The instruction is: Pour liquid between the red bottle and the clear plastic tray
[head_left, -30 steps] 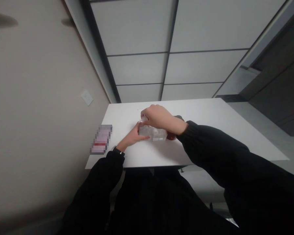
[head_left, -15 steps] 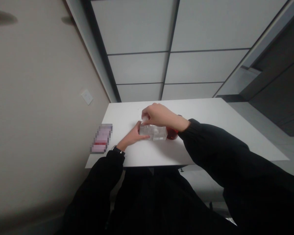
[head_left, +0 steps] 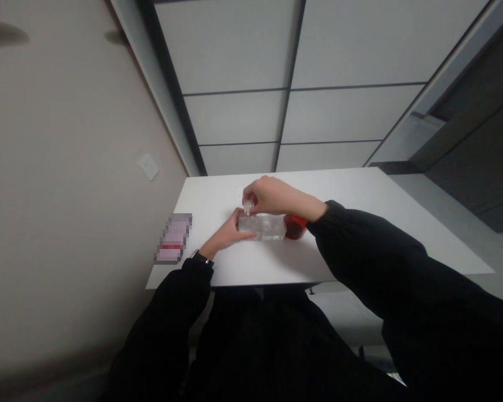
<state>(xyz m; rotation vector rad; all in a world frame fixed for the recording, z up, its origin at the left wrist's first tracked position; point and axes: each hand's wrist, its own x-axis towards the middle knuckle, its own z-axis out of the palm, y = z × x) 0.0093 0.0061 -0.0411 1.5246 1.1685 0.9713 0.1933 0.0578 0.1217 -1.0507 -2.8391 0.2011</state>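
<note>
Grips one end of a clear container point(head_left: 273, 228) with the left hand point(head_left: 227, 231), and pinches a small clear piece point(head_left: 248, 207) just over that end with the right hand point(head_left: 268, 194).

Cannot make out much of the small clear piece, half covered by the grip (nor tell touching from hovering). Cannot tell one vessel from two in the clear container, set near the middle of the white surface point(head_left: 352, 240) and crossed by a seam-like line; shows see-through, but too blurred to read for contents. Just beside the right end, find a red container point(head_left: 294, 228), partly hidden by the right forearm point(head_left: 312, 209), darker low down, with contents impossible to tell. Near the surface's left edge, find a pinkish item point(head_left: 174, 233), masked by coarse pixels.
</note>
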